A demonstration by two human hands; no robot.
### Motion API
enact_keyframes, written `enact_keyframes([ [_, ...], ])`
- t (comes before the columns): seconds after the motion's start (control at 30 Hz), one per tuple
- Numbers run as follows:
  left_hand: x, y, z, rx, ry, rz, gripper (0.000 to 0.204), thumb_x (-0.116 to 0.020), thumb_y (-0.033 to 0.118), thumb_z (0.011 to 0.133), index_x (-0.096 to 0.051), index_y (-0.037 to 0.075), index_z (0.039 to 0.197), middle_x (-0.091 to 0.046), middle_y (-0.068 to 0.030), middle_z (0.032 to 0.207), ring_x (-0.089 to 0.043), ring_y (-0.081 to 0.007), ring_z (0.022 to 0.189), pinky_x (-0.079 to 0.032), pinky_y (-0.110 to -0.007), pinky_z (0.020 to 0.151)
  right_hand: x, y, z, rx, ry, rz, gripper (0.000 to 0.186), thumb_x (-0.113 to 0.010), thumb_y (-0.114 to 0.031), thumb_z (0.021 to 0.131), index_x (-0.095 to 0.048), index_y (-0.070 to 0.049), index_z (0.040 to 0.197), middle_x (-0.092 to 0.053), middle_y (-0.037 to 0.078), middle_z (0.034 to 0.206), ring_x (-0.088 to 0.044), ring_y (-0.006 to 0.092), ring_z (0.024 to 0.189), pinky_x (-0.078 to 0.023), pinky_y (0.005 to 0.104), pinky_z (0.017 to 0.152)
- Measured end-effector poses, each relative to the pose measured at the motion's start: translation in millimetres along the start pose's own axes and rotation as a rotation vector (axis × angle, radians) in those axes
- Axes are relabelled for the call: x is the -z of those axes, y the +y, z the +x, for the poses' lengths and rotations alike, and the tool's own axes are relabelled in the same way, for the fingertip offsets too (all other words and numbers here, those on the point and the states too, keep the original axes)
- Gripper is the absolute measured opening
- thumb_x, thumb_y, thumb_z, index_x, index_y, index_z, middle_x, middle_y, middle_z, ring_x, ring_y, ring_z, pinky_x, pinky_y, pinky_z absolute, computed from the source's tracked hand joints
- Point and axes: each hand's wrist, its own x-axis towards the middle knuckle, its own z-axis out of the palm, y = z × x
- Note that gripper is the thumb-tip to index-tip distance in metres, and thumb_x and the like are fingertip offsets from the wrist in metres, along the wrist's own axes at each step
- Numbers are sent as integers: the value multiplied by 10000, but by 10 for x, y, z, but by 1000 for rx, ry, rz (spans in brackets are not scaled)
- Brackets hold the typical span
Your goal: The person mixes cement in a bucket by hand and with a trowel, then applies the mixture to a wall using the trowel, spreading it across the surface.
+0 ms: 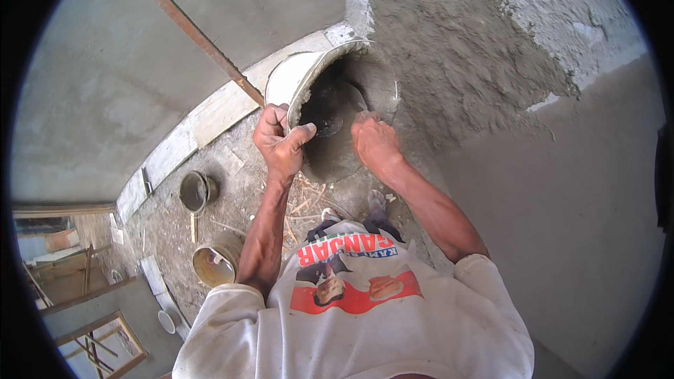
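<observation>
Plainly, in the head view, both hands meet at a large white bucket [282,78], tipped so that its mouth turns up toward the person. The left hand [282,140] clasps the near-left part of its mortar-crusted rim, thumb over the edge, probably to steady the bucket and hold that tilt. The right hand [376,142], at the opposite side of the mouth, is closed in a fist around the handle of what looks like a trowel [361,101], reaching inside; the tilt likely gives it an easier way to the contents. How much the bucket contains is hard to tell in the shadow, and what supports its base is hidden. Beyond it to the right, rough grey mortar [467,63] covers part of the wall. Two smaller buckets, one dark [194,192] and one yellowish [215,261], stand on the floor at left, perhaps kept within reach. As for writing, the white shirt [421,333] carries red and blue lettering, upside down from here, beside a printed picture; no label shows clearly on the bucket.
</observation>
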Motion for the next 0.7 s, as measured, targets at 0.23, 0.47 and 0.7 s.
enact_keyframes([
  [0.23,-109,86,-15,-79,-106,-98,322,-693,-102,705,-469,111,798,-552,24,793,-461,-69,709,-407,-232,673,167,153,-157,99,-105,200,178,-662,-89,852,-756,46,922,-736,290,943,-748,430,942,-609,481,837],
  [0.47,-195,278,29,40,-151,-165,365,-714,-81,669,-426,119,772,-433,53,737,-360,-75,680,-308,-246,619,-3,637,-172,209,-269,474,350,-733,-154,847,-702,102,1085,-723,326,1042,-695,506,1021,-554,499,908],
  [0.7,-158,168,125,94,-56,-171,336,-711,-86,647,-514,101,845,-567,60,790,-489,-64,704,-413,-231,684,-125,622,-194,218,-276,731,494,-781,-216,856,-676,104,1218,-714,316,1149,-712,418,1098,-545,434,952],
])
